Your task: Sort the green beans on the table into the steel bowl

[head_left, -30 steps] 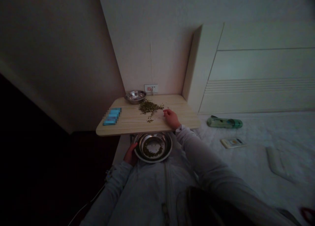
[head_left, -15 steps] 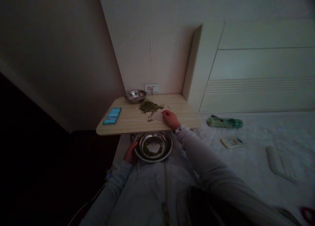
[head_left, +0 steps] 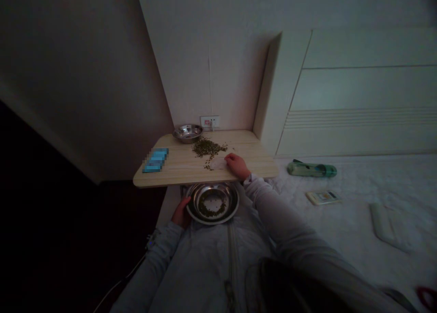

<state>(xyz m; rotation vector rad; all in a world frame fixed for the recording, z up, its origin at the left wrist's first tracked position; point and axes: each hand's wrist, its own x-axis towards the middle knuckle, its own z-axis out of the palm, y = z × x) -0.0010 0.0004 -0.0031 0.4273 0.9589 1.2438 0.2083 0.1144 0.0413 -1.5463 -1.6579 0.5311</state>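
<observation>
My left hand [head_left: 181, 213] is closed on the left rim of a stainless steel bowl [head_left: 233, 213], held in front of my lap below the board's front edge. Small green beans [head_left: 211, 213] lie in a ring on the bowl's bottom. Over the wooden board, my right hand [head_left: 238, 166] pinches a thin, translucent, pale piece [head_left: 217, 163]; its exact kind is hard to make out. Just beyond that piece, a pile of green beans [head_left: 206, 147] is spread on the board, with a few strays near its tip.
A second steel bowl [head_left: 188, 133] stands at the back left of the wooden board [head_left: 177, 167]. A blurred blue rectangle [head_left: 156, 160] lies at its left. On the white bed [head_left: 355, 231] are a green bottle [head_left: 312, 169] and a phone [head_left: 323, 197]. A wall socket [head_left: 209, 121] is behind.
The pale piece in my right hand shows a little more clearly beside the beans, and that hand has shifted very slightly. My left hand and the bowl are where they were.
</observation>
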